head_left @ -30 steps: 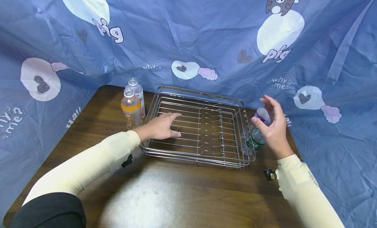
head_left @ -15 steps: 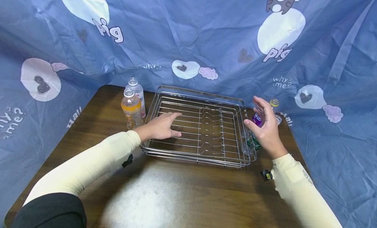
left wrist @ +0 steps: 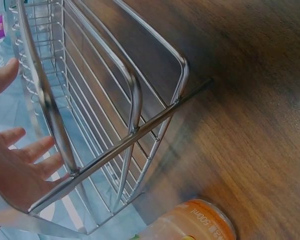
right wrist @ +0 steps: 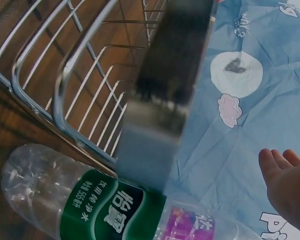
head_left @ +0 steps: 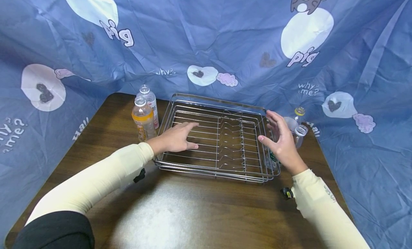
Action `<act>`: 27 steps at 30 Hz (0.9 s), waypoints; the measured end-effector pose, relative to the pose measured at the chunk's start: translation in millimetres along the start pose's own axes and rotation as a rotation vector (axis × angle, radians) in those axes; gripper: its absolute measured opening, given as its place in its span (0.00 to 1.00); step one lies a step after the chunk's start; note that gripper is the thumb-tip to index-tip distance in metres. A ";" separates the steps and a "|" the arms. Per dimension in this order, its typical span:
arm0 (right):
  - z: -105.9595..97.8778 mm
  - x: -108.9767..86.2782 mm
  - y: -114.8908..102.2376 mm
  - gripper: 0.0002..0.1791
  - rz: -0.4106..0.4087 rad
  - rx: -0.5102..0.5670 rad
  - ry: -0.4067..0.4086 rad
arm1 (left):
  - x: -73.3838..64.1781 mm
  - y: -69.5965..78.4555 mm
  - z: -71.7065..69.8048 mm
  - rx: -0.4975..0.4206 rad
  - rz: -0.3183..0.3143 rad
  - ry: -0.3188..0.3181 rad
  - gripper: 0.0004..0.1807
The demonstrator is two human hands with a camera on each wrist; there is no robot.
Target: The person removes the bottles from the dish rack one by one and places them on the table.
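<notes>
A silver wire dish rack (head_left: 212, 171) stands on the dark wooden table. My left hand (head_left: 175, 137) reaches over its left end, thumb and fingers spread, with nothing in the grasp. In the left wrist view the left fingers (left wrist: 37, 150) show behind the upper rail; I cannot tell whether they touch it. At the opposite end my right hand (head_left: 283, 145) hovers with its palm facing inward and thumb apart, also holding nothing. A clear bottle with a green label (right wrist: 112, 207) lies or stands close beside the rack there, partly hidden by that hand in the head view.
Left of the rack are an orange-labelled bottle (head_left: 143, 120) and a clear bottle (head_left: 152, 100) behind it. Near the right end are a yellow-topped bottle (head_left: 299, 112), another clear bottle (head_left: 300, 133) and a purple-labelled one (right wrist: 187, 225). A blue printed cloth (head_left: 209, 34) hangs behind.
My right hand has moved leftward from beside the bottles to the rack's right end, uncovering bottles behind it. The left hand and the rack stay put.
</notes>
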State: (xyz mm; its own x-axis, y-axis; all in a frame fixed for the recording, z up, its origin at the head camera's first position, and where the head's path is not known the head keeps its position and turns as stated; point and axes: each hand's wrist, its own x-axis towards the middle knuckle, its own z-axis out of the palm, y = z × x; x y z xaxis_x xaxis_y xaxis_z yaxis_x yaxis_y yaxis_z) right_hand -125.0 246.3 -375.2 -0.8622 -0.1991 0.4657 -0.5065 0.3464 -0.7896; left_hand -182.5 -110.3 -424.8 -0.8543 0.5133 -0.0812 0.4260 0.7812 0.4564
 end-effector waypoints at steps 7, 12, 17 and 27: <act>5.4 -0.7 2.5 0.44 0.008 -0.020 -0.031 | 0.2 -0.9 -0.4 0.004 0.008 0.007 0.51; 11.4 -1.2 -13.8 0.43 0.027 -0.027 -0.065 | -0.3 -0.8 -0.6 0.005 0.006 0.006 0.50; 14.1 -1.9 -14.7 0.43 0.029 -0.045 -0.089 | -0.9 -1.0 -1.0 0.010 -0.001 0.002 0.50; 15.3 -2.8 18.3 0.44 0.042 -0.093 -0.124 | -1.3 -1.2 -2.0 0.009 0.005 0.010 0.50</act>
State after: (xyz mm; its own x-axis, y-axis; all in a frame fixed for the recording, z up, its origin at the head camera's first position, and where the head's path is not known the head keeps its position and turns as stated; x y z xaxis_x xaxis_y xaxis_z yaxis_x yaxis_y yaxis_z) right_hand -132.0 239.2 -397.1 -0.8793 -0.2923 0.3761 -0.4727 0.4389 -0.7642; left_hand -182.5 -112.7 -423.6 -0.8552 0.5135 -0.0704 0.4326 0.7821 0.4486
